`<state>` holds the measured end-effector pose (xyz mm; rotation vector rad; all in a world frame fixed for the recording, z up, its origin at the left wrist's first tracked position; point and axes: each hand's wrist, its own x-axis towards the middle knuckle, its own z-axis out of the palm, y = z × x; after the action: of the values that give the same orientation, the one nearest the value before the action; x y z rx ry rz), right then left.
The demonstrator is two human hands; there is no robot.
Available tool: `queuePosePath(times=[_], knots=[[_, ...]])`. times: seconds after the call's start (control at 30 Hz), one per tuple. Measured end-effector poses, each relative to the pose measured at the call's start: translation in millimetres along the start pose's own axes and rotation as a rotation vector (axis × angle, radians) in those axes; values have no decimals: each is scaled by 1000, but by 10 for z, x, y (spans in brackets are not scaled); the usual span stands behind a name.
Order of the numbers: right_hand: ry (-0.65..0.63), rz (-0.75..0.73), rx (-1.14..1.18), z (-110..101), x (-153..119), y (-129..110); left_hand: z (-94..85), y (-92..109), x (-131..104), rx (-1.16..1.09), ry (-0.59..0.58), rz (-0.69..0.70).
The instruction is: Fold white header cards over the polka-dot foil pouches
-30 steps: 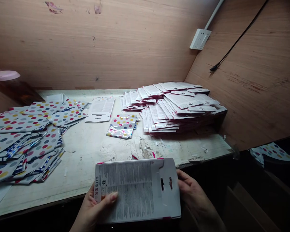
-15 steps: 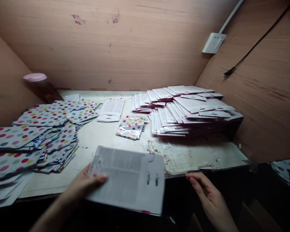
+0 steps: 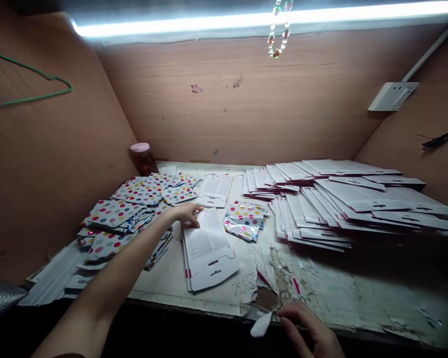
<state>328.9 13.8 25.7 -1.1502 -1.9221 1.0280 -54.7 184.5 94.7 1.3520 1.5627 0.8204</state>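
My left hand [image 3: 188, 215] is stretched forward, its fingers bent over the far left corner of a small stack of white printed card packets [image 3: 211, 248] with hang holes. The stack lies flat on the table, its hang-hole end towards me. My right hand [image 3: 311, 330] is at the table's front edge, thumb and forefinger pinched together. Just left of these fingertips is a small white paper scrap [image 3: 261, 325]; whether they hold it is unclear. Beyond the stack, to its right, lies a shiny polka-dot pouch [image 3: 243, 219].
Polka-dot pouches [image 3: 114, 214] are heaped at left, above some white sheets [image 3: 54, 278]. Another white packet [image 3: 215, 189] lies farther back. Large overlapping piles of white packets [image 3: 343, 199] fill the right. A lidded bottle [image 3: 144, 159] stands in the back left corner. The table surface [image 3: 336, 293] is torn near its front.
The view has tilted up and turned left. My left hand has moved forward and set the held packets down on the table. A white scrap now shows beside my right fingertips.
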Motion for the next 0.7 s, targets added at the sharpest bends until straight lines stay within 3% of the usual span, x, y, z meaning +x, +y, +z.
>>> queuePosePath(times=[0.13, 0.27, 0.4, 0.5, 0.7], knots=[[-102, -105, 23, 288, 234, -166, 0, -140, -38, -36, 62, 74], [24, -33, 247, 563, 419, -343, -162, -50, -211, -133, 104, 117], [188, 236, 803, 812, 562, -457, -229, 130, -716, -273, 127, 171], [282, 296, 980, 982, 648, -450, -132, 152, -1157, -309, 127, 176], [295, 302, 795, 1130, 698, -367, 228, -104, -1650, -175, 542, 245]])
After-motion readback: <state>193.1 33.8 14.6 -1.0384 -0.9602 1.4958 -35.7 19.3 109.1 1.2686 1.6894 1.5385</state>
